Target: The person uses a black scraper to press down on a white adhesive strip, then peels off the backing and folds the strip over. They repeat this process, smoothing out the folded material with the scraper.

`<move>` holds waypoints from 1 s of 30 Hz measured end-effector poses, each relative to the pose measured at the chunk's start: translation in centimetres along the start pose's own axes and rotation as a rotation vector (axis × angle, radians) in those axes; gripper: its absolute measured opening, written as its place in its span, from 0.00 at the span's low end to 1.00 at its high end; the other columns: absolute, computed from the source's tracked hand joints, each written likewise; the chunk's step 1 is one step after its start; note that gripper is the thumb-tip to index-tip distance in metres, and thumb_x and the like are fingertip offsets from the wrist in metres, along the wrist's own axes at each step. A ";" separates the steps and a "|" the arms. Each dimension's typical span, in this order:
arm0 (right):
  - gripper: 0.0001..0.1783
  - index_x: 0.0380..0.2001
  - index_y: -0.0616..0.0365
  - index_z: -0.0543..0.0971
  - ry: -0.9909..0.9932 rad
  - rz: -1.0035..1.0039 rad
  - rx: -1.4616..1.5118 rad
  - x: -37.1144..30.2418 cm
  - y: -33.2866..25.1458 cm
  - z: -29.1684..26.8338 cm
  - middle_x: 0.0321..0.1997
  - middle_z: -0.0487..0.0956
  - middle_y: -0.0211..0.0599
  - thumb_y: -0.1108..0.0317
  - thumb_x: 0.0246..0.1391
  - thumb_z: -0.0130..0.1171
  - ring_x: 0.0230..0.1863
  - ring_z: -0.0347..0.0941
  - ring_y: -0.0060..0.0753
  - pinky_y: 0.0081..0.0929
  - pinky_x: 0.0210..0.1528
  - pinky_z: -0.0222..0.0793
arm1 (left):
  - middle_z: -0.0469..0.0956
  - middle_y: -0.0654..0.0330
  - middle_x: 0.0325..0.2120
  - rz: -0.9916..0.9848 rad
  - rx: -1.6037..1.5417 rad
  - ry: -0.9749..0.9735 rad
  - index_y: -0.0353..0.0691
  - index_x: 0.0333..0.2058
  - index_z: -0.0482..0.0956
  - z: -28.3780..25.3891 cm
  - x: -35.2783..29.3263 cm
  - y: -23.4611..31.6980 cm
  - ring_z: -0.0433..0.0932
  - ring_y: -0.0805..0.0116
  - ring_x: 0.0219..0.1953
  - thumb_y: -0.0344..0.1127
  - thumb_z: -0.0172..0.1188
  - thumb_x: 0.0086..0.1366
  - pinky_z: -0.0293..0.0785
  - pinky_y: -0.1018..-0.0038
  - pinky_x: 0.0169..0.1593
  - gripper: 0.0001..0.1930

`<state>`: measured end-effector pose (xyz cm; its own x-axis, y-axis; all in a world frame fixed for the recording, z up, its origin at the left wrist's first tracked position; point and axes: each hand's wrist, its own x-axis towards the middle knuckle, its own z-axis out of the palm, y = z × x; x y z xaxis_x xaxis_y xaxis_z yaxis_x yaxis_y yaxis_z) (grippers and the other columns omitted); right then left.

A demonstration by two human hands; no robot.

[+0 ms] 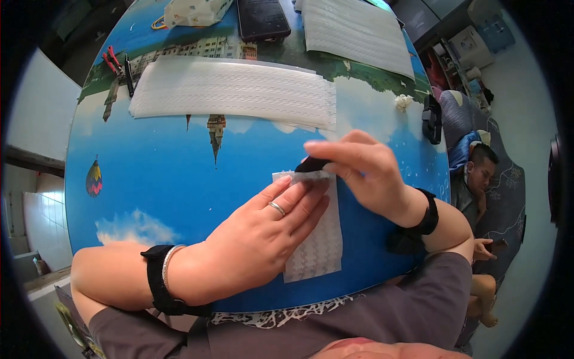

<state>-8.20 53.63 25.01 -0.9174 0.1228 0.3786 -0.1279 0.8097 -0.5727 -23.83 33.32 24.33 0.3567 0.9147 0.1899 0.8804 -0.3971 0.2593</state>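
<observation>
A small white sheet [320, 251] with rows of tiny raised pieces lies near the front edge of the blue printed table [167, 179]. My left hand [263, 233] presses flat on this sheet, fingers spread over its upper half. My right hand [359, 170] pinches a small black tool [311, 165] and holds its tip against the sheet's top edge. Both wrists wear black bands.
A wide stack of white patterned sheets [233, 90] lies across the table's middle, a second stack [356, 33] at the back right. A black phone [262, 18], a white bag [191, 11], red pliers [111, 61] and a black object [431, 118] sit around the table. Another person [478, 179] lies on the floor at right.
</observation>
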 end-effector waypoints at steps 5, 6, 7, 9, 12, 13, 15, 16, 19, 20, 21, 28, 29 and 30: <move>0.25 0.56 0.55 0.85 0.040 -0.031 -0.045 0.4 0.1 0.5 0.42 0.87 0.38 0.83 0.55 0.65 0.36 0.79 0.39 0.32 0.40 0.76 | 0.64 0.46 0.71 0.006 0.009 0.004 0.29 0.68 0.69 0.0 0.0 0.0 0.61 0.52 0.75 0.32 0.52 0.62 0.57 0.55 0.76 0.34; 0.25 0.57 0.54 0.84 0.113 -0.017 0.029 0.3 0.5 0.8 0.43 0.87 0.38 0.83 0.56 0.65 0.37 0.80 0.38 0.32 0.42 0.76 | 0.64 0.46 0.71 0.003 0.010 -0.001 0.29 0.68 0.69 -0.1 0.0 -0.1 0.61 0.52 0.74 0.32 0.52 0.62 0.58 0.55 0.76 0.33; 0.25 0.58 0.54 0.84 0.186 -0.002 0.103 0.2 0.9 1.0 0.44 0.87 0.38 0.83 0.56 0.65 0.39 0.80 0.38 0.32 0.44 0.77 | 0.63 0.45 0.71 0.001 0.010 -0.006 0.29 0.68 0.69 -0.1 0.0 -0.1 0.61 0.52 0.74 0.32 0.52 0.62 0.58 0.55 0.76 0.33; 0.26 0.59 0.54 0.83 0.259 0.011 0.177 0.2 0.9 0.9 0.45 0.87 0.38 0.83 0.57 0.65 0.40 0.81 0.38 0.31 0.45 0.78 | 0.63 0.45 0.71 -0.002 0.010 -0.010 0.29 0.68 0.69 -0.2 0.0 -0.2 0.61 0.51 0.74 0.32 0.52 0.62 0.58 0.55 0.75 0.33; 0.27 0.63 0.54 0.80 -0.104 -0.066 -0.107 0.0 0.3 -0.6 0.54 0.85 0.39 0.81 0.61 0.62 0.48 0.82 0.33 0.30 0.54 0.78 | 0.62 0.45 0.72 -0.005 0.025 -0.040 0.29 0.68 0.69 -0.4 -0.1 -0.1 0.61 0.52 0.74 0.32 0.52 0.62 0.58 0.55 0.75 0.33; 0.27 0.63 0.54 0.80 -0.103 -0.066 -0.107 0.0 0.2 -0.5 0.54 0.85 0.39 0.81 0.61 0.62 0.48 0.82 0.33 0.30 0.54 0.78 | 0.62 0.45 0.72 -0.005 0.027 -0.040 0.29 0.68 0.69 -0.4 -0.1 -0.1 0.61 0.52 0.74 0.32 0.52 0.62 0.58 0.55 0.75 0.33; 0.27 0.66 0.54 0.76 0.055 0.108 0.079 -0.2 0.1 0.3 0.57 0.84 0.36 0.80 0.65 0.60 0.52 0.81 0.29 0.28 0.58 0.76 | 0.61 0.43 0.72 0.002 0.029 -0.044 0.29 0.67 0.69 -0.3 0.0 -0.1 0.61 0.51 0.74 0.32 0.54 0.61 0.58 0.56 0.75 0.34; 0.28 0.68 0.55 0.74 0.134 0.195 0.172 -0.3 0.1 0.6 0.59 0.83 0.34 0.80 0.66 0.59 0.53 0.80 0.28 0.28 0.60 0.75 | 0.61 0.43 0.72 0.006 0.030 -0.045 0.29 0.67 0.69 -0.3 0.0 -0.1 0.61 0.50 0.74 0.32 0.55 0.61 0.59 0.56 0.75 0.34; 0.28 0.69 0.55 0.73 0.251 0.272 0.378 0.0 1.0 0.6 0.58 0.83 0.32 0.78 0.67 0.59 0.52 0.80 0.26 0.26 0.60 0.74 | 0.61 0.41 0.72 -0.017 -0.013 -0.037 0.31 0.68 0.69 -0.6 0.2 -0.2 0.61 0.48 0.74 0.33 0.57 0.60 0.58 0.54 0.75 0.35; 0.28 0.70 0.56 0.72 0.307 0.310 0.480 0.2 1.3 0.5 0.58 0.83 0.31 0.77 0.68 0.59 0.51 0.80 0.25 0.26 0.59 0.74 | 0.61 0.40 0.71 -0.029 -0.036 -0.032 0.32 0.68 0.68 -0.7 0.2 -0.2 0.61 0.46 0.73 0.33 0.58 0.60 0.57 0.53 0.75 0.35; 0.28 0.70 0.56 0.72 0.309 0.310 0.480 0.4 1.4 0.3 0.58 0.83 0.31 0.77 0.68 0.59 0.51 0.80 0.25 0.26 0.59 0.74 | 0.61 0.40 0.71 -0.027 -0.034 -0.032 0.32 0.68 0.68 -0.8 0.3 -0.1 0.61 0.46 0.73 0.33 0.58 0.60 0.57 0.53 0.75 0.35; 0.22 0.62 0.57 0.78 -0.047 0.491 0.697 1.1 1.9 -5.4 0.55 0.84 0.27 0.70 0.66 0.65 0.56 0.77 0.23 0.22 0.60 0.71 | 0.61 0.40 0.71 -0.092 -0.013 -0.031 0.38 0.69 0.68 -0.6 0.4 -0.2 0.63 0.45 0.72 0.35 0.59 0.62 0.55 0.47 0.75 0.34; 0.22 0.62 0.57 0.78 -0.048 0.490 0.699 1.2 1.5 -7.0 0.55 0.84 0.27 0.70 0.66 0.65 0.56 0.77 0.23 0.22 0.60 0.71 | 0.61 0.40 0.71 -0.094 -0.012 -0.032 0.38 0.69 0.68 -0.4 0.4 -0.4 0.63 0.45 0.72 0.35 0.59 0.62 0.55 0.47 0.75 0.34; 0.17 0.56 0.56 0.81 -0.377 0.459 0.673 1.4 0.9 -8.6 0.53 0.85 0.28 0.69 0.65 0.66 0.56 0.78 0.27 0.24 0.59 0.71 | 0.62 0.41 0.71 -0.105 -0.039 -0.009 0.38 0.69 0.69 -0.2 0.3 -0.7 0.63 0.45 0.71 0.35 0.59 0.63 0.55 0.48 0.75 0.34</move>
<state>-6.37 59.46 31.30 -0.9804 0.0586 -0.1883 0.1964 0.2048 -0.9589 -24.35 33.90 24.39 0.2662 0.9520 0.1512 0.9002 -0.3016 0.3140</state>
